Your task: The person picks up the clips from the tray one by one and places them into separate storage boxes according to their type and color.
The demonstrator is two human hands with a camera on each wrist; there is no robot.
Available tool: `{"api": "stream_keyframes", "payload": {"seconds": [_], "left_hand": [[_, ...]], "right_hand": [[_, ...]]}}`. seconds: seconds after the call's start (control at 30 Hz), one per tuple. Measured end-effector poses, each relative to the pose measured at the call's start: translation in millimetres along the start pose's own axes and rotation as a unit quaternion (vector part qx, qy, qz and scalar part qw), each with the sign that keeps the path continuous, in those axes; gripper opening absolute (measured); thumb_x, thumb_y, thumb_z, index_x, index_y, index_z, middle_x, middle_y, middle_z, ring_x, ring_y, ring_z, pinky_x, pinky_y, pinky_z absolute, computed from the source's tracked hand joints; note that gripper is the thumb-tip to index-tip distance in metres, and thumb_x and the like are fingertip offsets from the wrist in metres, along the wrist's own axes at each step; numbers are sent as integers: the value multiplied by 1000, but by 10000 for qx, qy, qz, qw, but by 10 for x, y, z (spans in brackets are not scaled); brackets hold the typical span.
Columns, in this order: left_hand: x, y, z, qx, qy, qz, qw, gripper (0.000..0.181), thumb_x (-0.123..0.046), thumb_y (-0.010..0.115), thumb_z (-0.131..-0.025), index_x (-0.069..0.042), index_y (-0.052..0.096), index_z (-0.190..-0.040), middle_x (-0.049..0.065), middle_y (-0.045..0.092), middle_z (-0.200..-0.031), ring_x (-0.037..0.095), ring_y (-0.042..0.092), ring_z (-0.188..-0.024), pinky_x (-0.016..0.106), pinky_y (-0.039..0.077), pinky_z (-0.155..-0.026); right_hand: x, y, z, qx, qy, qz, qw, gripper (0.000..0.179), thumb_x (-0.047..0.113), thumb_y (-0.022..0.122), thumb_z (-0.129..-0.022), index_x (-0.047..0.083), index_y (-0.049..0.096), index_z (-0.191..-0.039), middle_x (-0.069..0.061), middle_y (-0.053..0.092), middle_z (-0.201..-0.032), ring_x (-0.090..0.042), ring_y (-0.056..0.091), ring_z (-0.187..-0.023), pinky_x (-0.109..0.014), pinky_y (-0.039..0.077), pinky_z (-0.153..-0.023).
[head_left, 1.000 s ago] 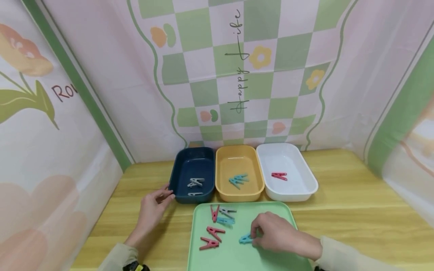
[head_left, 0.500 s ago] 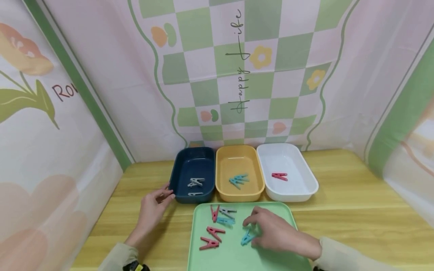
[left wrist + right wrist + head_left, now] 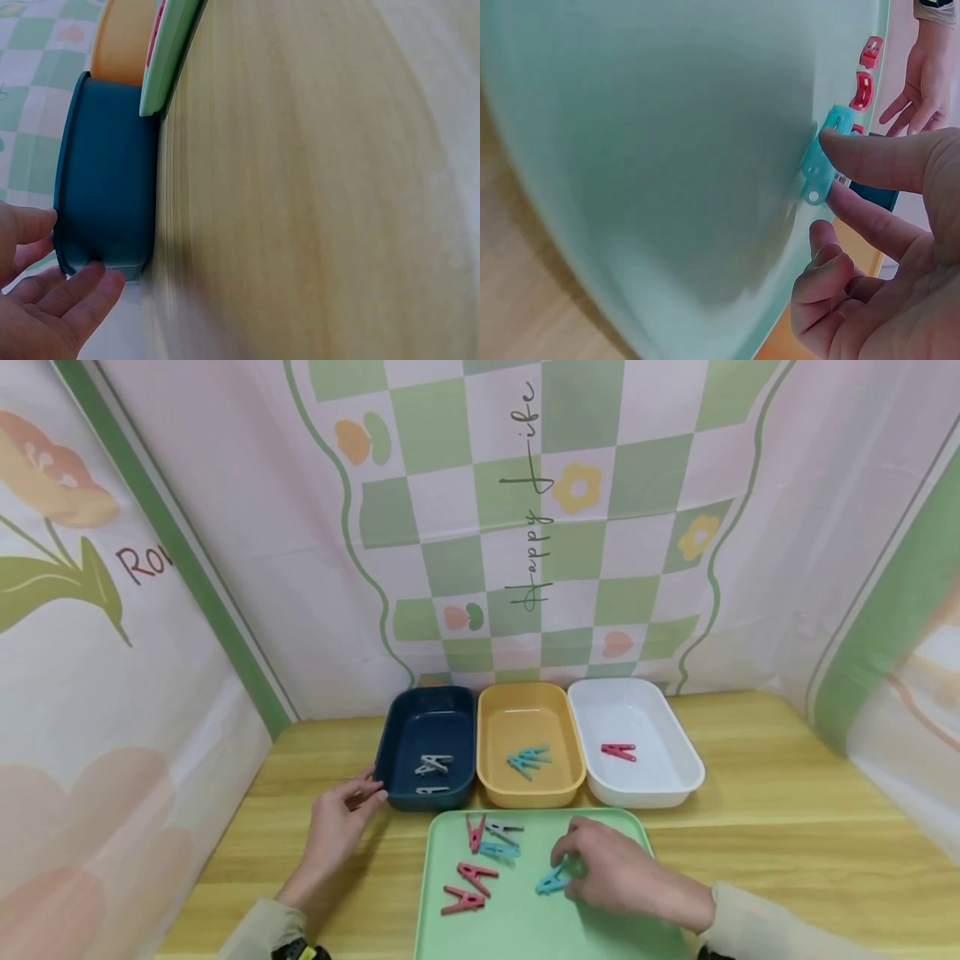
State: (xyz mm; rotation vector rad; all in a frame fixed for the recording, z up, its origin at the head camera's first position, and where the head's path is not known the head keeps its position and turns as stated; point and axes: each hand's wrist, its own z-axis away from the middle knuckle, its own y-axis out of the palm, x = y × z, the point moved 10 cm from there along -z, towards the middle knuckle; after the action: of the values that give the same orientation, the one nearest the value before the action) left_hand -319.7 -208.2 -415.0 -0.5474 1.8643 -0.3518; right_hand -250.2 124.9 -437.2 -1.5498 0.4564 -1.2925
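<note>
Out to the left of the green tray, here's the left hand, thumb and fingers loosely spread and touching the near left corner of the dark blue tub, well apart from the turquoise peg. Across the tray's left half lie three red pegs, and right of them, over the tray's middle, there's that turquoise peg, pinched between thumb and forefinger of the right hand, which comes in across the tray's right side!
</note>
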Motion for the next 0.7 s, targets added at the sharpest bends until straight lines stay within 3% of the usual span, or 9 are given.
{"api": "stream_keyframes", "payload": {"seconds": [0.33,0.7], "left_hand": [[-5,-9,-8,-43,53,-29,10000,15,-11,73,-84,-4,73,-97,4,61,-125,21,61,-109,25,55,-78],[-25,-8,-8,-19,121,-51,9999,15,-10,73,-84,-3,73,-98,6,61,-126,23,61,-108,27,55,-78]], "right_hand": [[-29,-70,23,-310,-96,202,9993,31,19,85,-63,24,73,-92,9,49,-83,-10,46,-74,-29,42,-63],[-139,-78,48,-203,192,119,9995,34,18,85,-62,22,73,-93,9,51,-84,-11,48,-77,-32,45,-67]]}}
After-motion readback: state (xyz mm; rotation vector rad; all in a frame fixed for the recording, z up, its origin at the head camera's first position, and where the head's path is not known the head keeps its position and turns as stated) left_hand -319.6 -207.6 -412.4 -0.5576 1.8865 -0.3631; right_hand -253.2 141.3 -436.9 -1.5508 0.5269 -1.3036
